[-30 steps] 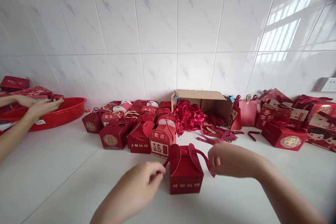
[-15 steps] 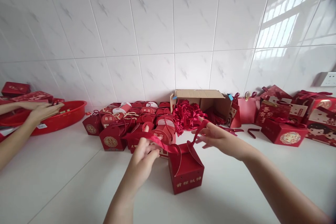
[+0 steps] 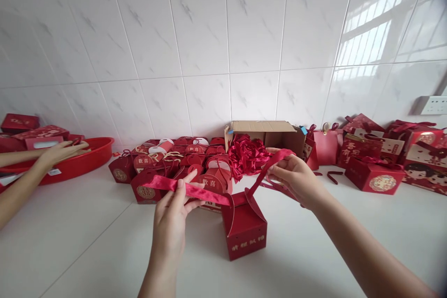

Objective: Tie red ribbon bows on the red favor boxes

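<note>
A small red gift box (image 3: 246,237) with gold characters stands upright on the white table in front of me. A red satin ribbon (image 3: 207,194) runs through the slots at its top, one end drawn to each side. My left hand (image 3: 174,209) pinches the ribbon's left part between thumb and fingers, and its loose tip sticks out leftward. On the other side my right hand (image 3: 291,174) grips the right part, which rises from the box and folds over the fingers. Neither hand touches the box itself.
Behind stand several filled red boxes (image 3: 146,163). A cardboard box (image 3: 284,142) spills red ribbons (image 3: 247,153). To the right are more gift boxes (image 3: 375,177) and a pink bag (image 3: 326,146). At left, another person's hands (image 3: 61,156) work over a red basin (image 3: 99,156).
My hands have drawn the ribbon tauter on both sides of the box. The right hand has closed further round its end and turned. The view has shifted slightly.
</note>
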Demonstrator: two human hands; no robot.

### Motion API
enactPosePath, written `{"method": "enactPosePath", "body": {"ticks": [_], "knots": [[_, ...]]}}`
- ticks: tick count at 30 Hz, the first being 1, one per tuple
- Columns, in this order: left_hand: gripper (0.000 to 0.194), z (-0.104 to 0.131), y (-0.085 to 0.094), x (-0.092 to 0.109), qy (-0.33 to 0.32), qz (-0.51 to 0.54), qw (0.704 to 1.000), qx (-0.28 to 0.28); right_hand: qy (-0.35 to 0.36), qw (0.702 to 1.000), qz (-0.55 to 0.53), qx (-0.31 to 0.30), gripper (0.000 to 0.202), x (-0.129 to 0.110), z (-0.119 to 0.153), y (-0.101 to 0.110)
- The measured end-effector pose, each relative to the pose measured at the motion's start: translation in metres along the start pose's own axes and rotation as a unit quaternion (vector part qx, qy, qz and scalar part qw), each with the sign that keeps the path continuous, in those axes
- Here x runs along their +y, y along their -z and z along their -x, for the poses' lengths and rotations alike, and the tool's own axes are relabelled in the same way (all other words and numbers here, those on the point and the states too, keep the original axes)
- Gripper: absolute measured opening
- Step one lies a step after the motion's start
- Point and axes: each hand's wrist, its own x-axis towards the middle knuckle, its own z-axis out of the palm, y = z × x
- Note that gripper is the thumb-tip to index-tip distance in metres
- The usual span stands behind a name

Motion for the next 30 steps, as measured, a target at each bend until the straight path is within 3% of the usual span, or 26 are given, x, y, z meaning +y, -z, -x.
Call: {"method": "enactPosePath", "body": {"ticks": [3,9,15,19,22,26,30], "knots": [[0.044,-0.001,0.002,0.0,-0.004,-0.001,1.0,0.01,-0.007,0.998,-0.063,0.026,0.02,-0.001,-0.002,0.0],[0.049,-0.002,0.006,0.0,-0.006,-0.004,0.999,0.034,-0.029,0.982,-0.173,0.067,0.021,-0.003,-0.007,-0.001],[0.045,-0.004,0.004,0.003,-0.047,-0.011,0.996,0.073,0.012,0.984,-0.139,0.111,0.026,-0.001,-0.008,-0.001],[0.034,-0.02,-0.008,0.022,-0.105,-0.097,0.985,0.098,0.063,0.98,-0.102,0.156,0.026,-0.001,-0.01,0.0],[0.028,-0.036,-0.03,0.044,-0.151,-0.206,0.967,0.014,0.08,0.981,-0.102,0.145,0.026,-0.006,-0.013,-0.001],[0.031,-0.05,-0.06,0.068,-0.167,-0.26,0.944,-0.113,0.081,0.982,-0.082,0.148,0.023,-0.022,-0.019,-0.007],[0.032,-0.056,-0.064,0.076,-0.13,-0.286,0.929,-0.197,0.117,0.985,0.046,0.121,0.022,-0.042,-0.021,-0.015]]}}
